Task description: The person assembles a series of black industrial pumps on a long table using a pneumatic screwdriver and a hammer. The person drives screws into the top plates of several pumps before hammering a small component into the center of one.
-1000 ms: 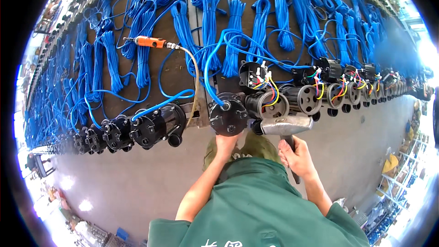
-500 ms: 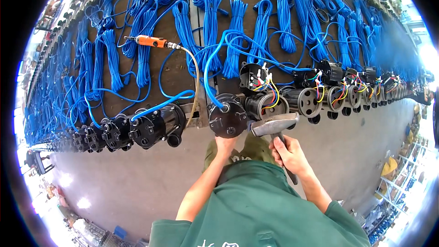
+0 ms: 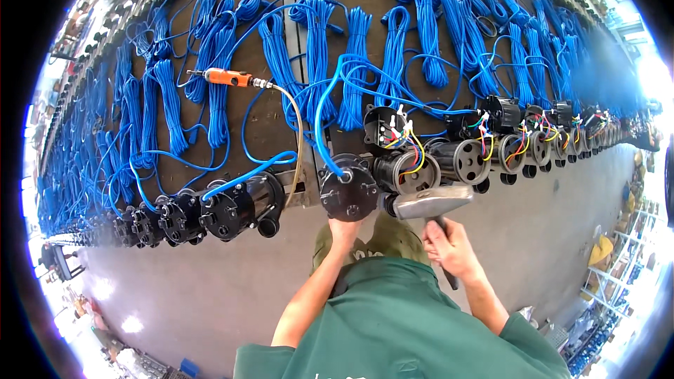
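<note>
Long brown workbench [image 3: 267, 119] running edge to edge, bent by the lens, both ends lost in blur. Grey floor [image 3: 210, 295] below it.

Blue cable bundles [image 3: 316, 49] draped across the whole bench, too many to count with certainty; well over twenty, the far ones merging into one blue mass.

Black pump motors in a row along the near edge: about five closed ones [image 3: 232, 207] on the left, further ones beyond them indistinct; to the right several open-ended motors [image 3: 463, 161] with coloured wires showing, shrinking into the distance and uncountable there.

One motor end cover [image 3: 349, 193], black and round, at the centre, blue cable entering its top. Left hand [image 3: 344, 228] beneath it, gripping its lower edge; fingers mostly hidden behind the cover.

One hammer [image 3: 432, 203], steel head lying just beside the cover's right side, touching or not cannot be told. Right hand [image 3: 449, 245] clenched around its dark handle, handle end poking out below the fist.

One orange air tool [image 3: 228, 78] lying on the bench, beige hose [image 3: 298, 133] curving down from it.

Green sleeves and a cap blocking the lower centre.
</note>
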Demonstrator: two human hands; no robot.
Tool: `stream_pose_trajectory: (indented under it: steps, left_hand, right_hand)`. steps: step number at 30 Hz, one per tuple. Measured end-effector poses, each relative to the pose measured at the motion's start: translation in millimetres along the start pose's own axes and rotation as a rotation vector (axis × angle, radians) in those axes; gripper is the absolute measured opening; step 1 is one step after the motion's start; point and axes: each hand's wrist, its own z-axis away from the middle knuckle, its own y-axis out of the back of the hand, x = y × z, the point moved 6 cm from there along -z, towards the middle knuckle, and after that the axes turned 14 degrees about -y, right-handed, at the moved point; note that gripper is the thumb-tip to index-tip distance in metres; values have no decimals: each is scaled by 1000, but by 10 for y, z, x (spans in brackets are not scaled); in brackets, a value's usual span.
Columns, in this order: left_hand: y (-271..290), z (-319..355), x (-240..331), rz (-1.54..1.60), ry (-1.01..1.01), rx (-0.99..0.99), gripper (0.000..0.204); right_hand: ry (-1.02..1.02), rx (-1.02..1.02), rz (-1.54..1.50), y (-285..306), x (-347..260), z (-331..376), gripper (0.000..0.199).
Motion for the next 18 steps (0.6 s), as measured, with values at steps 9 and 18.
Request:
stream_pose_trajectory:
  steps: [9, 18]
  left_hand:
    - [55, 82, 74, -202, 41, -150, 65]
    - [265, 160, 576, -654, 298, -545, 42]
  right_hand:
    - [32, 46, -24, 39, 230, 110, 34]
    - [272, 359, 295, 245, 174, 185, 20]
